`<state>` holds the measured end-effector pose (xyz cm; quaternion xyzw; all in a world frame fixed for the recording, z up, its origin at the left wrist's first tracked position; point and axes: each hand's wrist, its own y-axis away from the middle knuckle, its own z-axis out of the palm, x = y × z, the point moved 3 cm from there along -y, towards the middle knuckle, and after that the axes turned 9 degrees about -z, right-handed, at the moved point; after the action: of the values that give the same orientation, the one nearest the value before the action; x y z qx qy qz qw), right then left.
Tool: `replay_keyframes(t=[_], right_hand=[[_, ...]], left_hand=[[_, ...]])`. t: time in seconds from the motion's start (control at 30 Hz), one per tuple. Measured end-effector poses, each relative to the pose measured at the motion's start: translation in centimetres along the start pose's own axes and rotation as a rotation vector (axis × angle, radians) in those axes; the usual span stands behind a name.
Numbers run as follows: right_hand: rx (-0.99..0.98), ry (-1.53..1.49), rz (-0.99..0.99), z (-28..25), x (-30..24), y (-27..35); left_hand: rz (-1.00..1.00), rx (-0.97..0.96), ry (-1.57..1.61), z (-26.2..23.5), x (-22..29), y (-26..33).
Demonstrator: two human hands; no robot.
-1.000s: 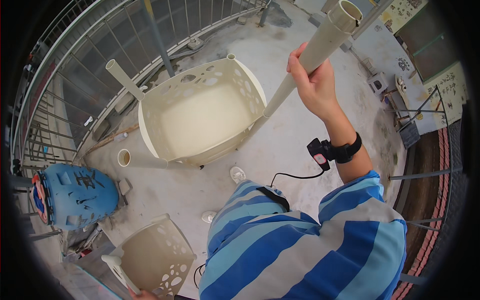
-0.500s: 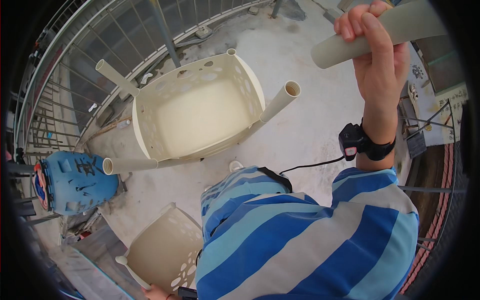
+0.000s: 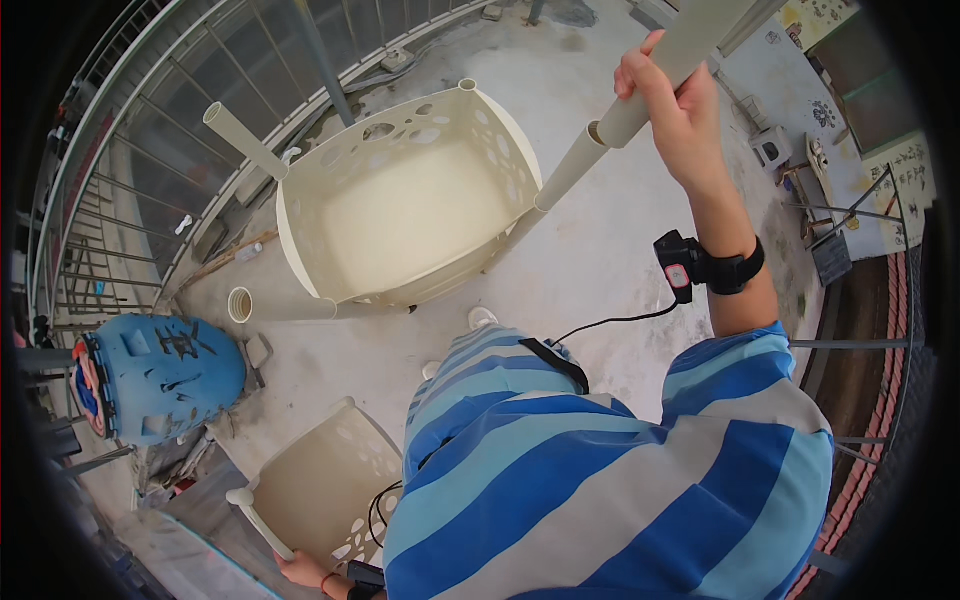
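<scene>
My right hand (image 3: 675, 115) is wrapped around a thick pale tube (image 3: 690, 45), whose upper part runs out of view. The tube's lower end meets the open top of a post (image 3: 572, 170) at the right corner of a cream plastic basket (image 3: 400, 215) with cut-out holes; I cannot tell whether one sits inside the other. Another open-topped post (image 3: 245, 140) rises from the far left corner, and a threaded one (image 3: 280, 305) from the near left. At the lower left, my left hand (image 3: 302, 570) grips the edge of a second cream basket (image 3: 310, 485).
A blue barrel (image 3: 170, 375) stands at the left with cloth at its mouth. Metal railing (image 3: 150, 170) curves around the far left. On the right are a dark metal frame (image 3: 860, 235) and a small white box-like object (image 3: 770, 148). Concrete floor (image 3: 600, 260) lies between.
My right hand has brought the tube left and tilted it steeper, so its end now meets the post. My left hand still grips the second basket.
</scene>
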<state>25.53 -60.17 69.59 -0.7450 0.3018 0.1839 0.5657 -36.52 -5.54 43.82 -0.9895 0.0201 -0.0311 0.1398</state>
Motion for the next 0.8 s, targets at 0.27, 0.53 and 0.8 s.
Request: replay_keyframes(t=[0.27,0.53,0.8], right_hand=[[0.208,0.108,0.094,-1.4,0.7,0.7],[0.326,0.168,0.545,-4.4,4.9,11.0],[-0.059,-0.299,0.825,0.8,15.2,20.9]], left_hand=[[0.068,-0.025,0.062,1.1,1.5,-3.9],[0.107,-0.063,0.071,0.4,1.3,-4.2],[0.061,-0.151,0.073,-4.4,2.6,-3.0]])
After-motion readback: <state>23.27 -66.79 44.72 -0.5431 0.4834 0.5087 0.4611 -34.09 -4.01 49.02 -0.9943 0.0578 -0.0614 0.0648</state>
